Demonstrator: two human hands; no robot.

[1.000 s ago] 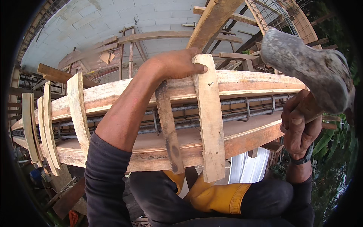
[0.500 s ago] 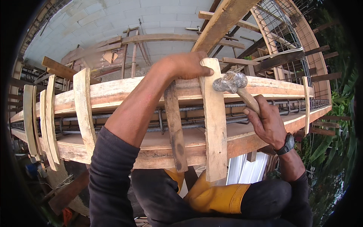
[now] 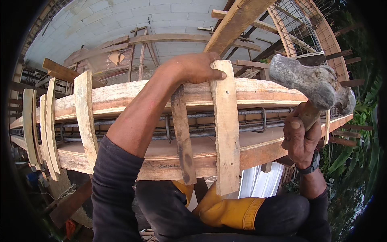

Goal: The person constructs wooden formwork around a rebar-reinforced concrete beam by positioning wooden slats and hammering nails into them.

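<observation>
My left hand (image 3: 197, 69) grips the far end of a pale wooden slat (image 3: 226, 133), with the thumb on its top face and the other fingers hidden behind. That slat lies across the two long sides of a timber trough (image 3: 185, 166), and nail heads show on it. My right hand (image 3: 301, 133) is closed round the handle of a hammer (image 3: 316, 82), whose worn grey head is raised to the right of the slat. Left of the slat, a darker, stained slat (image 3: 183, 133) crosses the trough under my left wrist. Steel rebar (image 3: 201, 123) runs lengthwise inside.
Several more slats (image 3: 85, 117) span the trough at the left. A thick slanting beam (image 3: 240, 26) stands beyond my left hand. A wire-like rebar cage (image 3: 300, 28) is at the far right, and a grey block wall (image 3: 173, 16) behind. My legs in yellow boots (image 3: 231, 211) are below.
My right hand has lifted the hammer up and to the right, away from the slat. The left hand keeps its hold on the slat's end; the view has shifted slightly.
</observation>
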